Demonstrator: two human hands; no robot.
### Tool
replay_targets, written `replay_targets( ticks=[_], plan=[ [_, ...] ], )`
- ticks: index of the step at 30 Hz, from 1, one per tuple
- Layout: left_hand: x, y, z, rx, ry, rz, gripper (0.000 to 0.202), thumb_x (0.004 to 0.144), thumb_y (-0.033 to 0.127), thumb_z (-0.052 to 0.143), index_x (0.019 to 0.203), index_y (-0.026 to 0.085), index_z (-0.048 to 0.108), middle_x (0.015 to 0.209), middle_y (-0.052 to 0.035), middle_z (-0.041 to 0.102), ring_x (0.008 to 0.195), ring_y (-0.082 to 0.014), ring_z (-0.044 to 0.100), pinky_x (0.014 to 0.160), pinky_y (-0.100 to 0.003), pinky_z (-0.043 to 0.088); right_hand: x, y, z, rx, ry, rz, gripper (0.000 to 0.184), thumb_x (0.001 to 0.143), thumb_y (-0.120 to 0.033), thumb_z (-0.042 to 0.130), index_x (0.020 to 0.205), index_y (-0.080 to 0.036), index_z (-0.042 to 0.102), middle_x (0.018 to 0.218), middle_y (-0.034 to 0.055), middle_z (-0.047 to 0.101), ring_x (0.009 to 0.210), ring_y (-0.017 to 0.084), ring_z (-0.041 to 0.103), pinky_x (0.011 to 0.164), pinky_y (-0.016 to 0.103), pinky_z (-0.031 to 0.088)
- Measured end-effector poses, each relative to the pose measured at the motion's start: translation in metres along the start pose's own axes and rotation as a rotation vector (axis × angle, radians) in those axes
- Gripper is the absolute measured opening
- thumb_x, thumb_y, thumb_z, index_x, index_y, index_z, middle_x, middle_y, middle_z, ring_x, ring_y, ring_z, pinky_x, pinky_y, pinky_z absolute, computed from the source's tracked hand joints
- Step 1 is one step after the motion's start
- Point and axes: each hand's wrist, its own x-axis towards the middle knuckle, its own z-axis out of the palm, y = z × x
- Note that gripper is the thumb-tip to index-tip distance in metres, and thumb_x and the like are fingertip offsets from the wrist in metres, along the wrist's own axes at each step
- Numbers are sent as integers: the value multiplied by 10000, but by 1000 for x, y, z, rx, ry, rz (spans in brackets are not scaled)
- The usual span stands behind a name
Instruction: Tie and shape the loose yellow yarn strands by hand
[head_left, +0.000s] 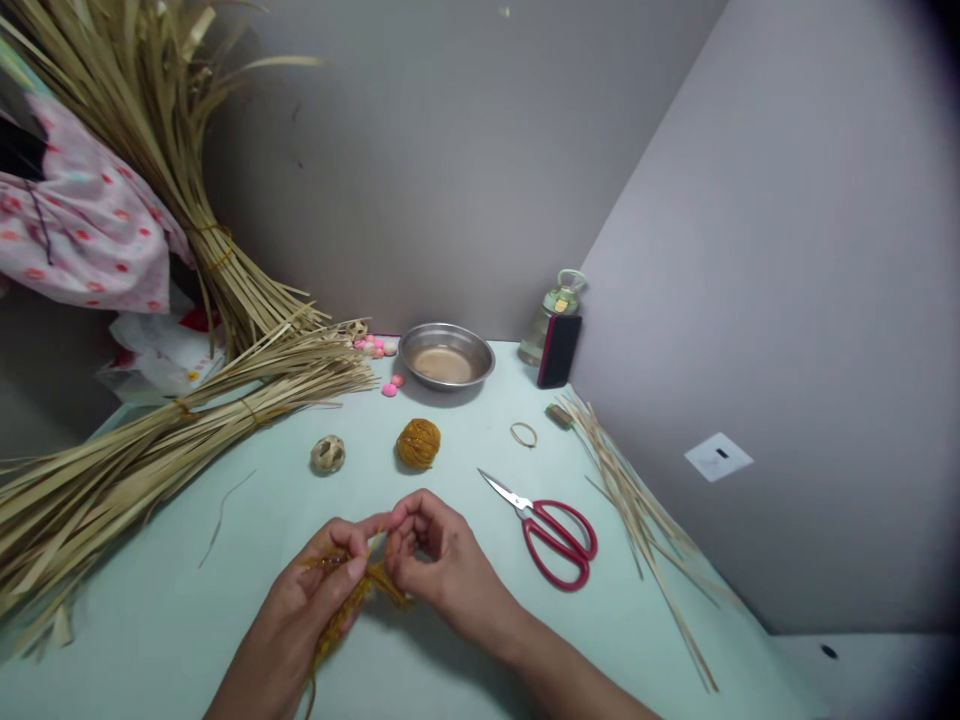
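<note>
My left hand [319, 585] is closed on a mustard-yellow piece of yarn work [346, 612], its thumb pressing on top. Strands hang from the piece below the palm. My right hand [439, 560] is beside it with fingertips pinched together, close to the left fingertips at the upper edge of the yarn piece. What the right fingers pinch is too small to make out. Beyond my hands sits a ball of mustard yarn [418, 443], with a small woven ball [328, 454] to its left. Red-handled scissors [555, 535] lie partly open right of my right hand.
Bundles of dried straw strips [225, 410] fill the left side. A metal bowl of liquid [447, 358] stands at the back, near pink pebble-like pieces [375, 346]. A bottle [536, 335] and phone [560, 350] stand by the right wall. Loose strips [637, 500] lie along the right edge.
</note>
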Motion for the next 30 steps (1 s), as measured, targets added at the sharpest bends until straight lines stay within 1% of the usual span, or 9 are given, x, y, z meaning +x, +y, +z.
replay_targets(
  ticks=[3,7,9,12,14,17,19,21,30],
  plan=[
    [2,-3,0,18,40,29,197,874,415,637,797,247,570,1148,34,595,561,-79,377,529,-219,358,2,2,-1,90,-6,32,297,616,-82,647,880,-174,548,705,-52,577,616,89,470,613,225,381],
    [5,-7,-3,50,67,25,210,868,457,632,807,262,585,770,63,554,554,-106,354,505,-201,329,4,5,-1,159,3,67,315,609,-123,702,890,-167,565,717,-48,587,607,82,475,590,214,389],
    [5,-8,-3,77,45,40,217,865,453,635,784,258,582,683,66,513,584,-120,395,534,-199,352,4,5,-1,160,14,59,311,609,-129,721,881,-164,574,725,-45,595,610,79,479,592,210,383],
    [7,-6,-3,126,3,80,218,867,447,634,785,249,595,754,36,582,749,-158,525,671,-222,418,3,3,0,159,28,53,320,606,-138,755,872,-165,579,726,-41,603,617,83,486,592,210,374],
    [9,-7,-3,149,-23,100,226,838,463,667,816,245,612,813,11,628,815,-186,565,698,-240,428,2,2,0,150,34,45,329,608,-153,781,869,-168,582,725,-39,605,621,88,489,605,218,375],
    [13,-11,-5,150,-40,96,269,774,469,739,837,236,620,716,24,608,655,-155,542,577,-223,392,1,0,1,124,38,21,329,616,-160,801,867,-167,588,734,-34,608,637,94,493,631,227,376],
    [15,-15,-6,139,-30,55,304,768,496,736,819,226,606,574,71,494,494,-104,414,474,-201,297,2,1,1,119,42,1,329,619,-155,802,872,-161,591,740,-28,611,656,98,496,652,230,379],
    [16,-18,-7,112,-13,27,348,771,540,715,793,217,588,523,101,398,444,-76,293,437,-190,209,2,2,2,120,42,-11,334,619,-159,808,876,-157,594,741,-23,615,663,101,497,661,232,379],
    [12,-10,-3,-62,4,0,307,757,504,747,757,216,639,563,77,466,465,-75,336,457,-180,334,6,7,0,224,-9,34,406,553,-214,868,856,-150,605,686,-25,622,601,95,497,625,229,369]
  ],
)
